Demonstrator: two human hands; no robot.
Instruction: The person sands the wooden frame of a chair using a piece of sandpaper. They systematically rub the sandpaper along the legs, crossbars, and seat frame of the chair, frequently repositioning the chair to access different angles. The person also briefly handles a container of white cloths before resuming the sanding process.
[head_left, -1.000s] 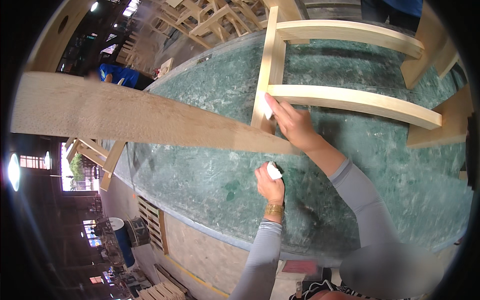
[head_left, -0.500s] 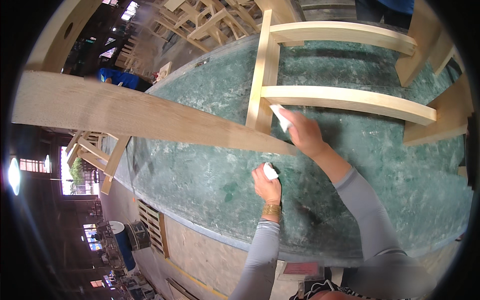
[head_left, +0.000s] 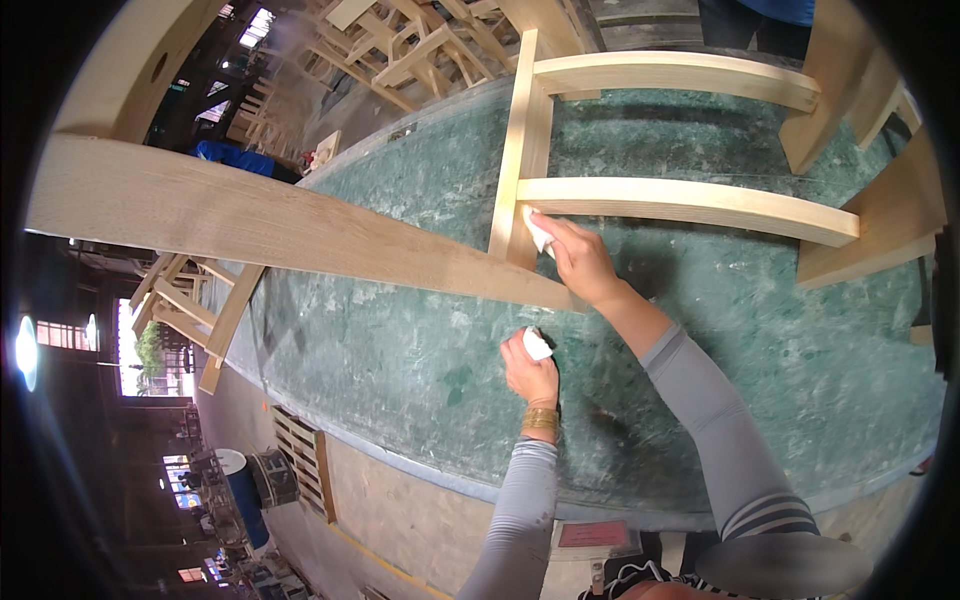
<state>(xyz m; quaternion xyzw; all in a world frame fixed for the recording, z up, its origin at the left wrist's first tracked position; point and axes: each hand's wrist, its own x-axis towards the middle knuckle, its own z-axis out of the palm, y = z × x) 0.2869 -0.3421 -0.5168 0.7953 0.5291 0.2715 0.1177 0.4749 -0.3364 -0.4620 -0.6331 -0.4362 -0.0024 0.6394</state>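
Note:
A pale wooden frame (head_left: 690,195) with two curved crosspieces rests on a green work table (head_left: 400,360). My right hand (head_left: 580,258) is closed on a white folded piece (head_left: 538,232), cloth or sandpaper, I cannot tell which. It presses this against the frame's upright, just below the joint with the nearer crosspiece. My left hand (head_left: 528,372) is closed around another white piece (head_left: 537,344) with a dark edge, low over the table. A long tapering wooden leg (head_left: 270,220) reaches in from the left, its narrow end close to my right hand.
Thick wooden parts (head_left: 870,215) of the frame stand at the right. Beyond the table, wooden frames (head_left: 420,50) are piled up. A person in blue (head_left: 235,158) is at the far left, another (head_left: 765,15) at the top right. A slatted pallet (head_left: 303,460) lies off the near left edge.
My right hand has moved slightly left and up, bringing its white piece from in front of the upright onto the wood. My left hand is nearly still. The view has shifted a little.

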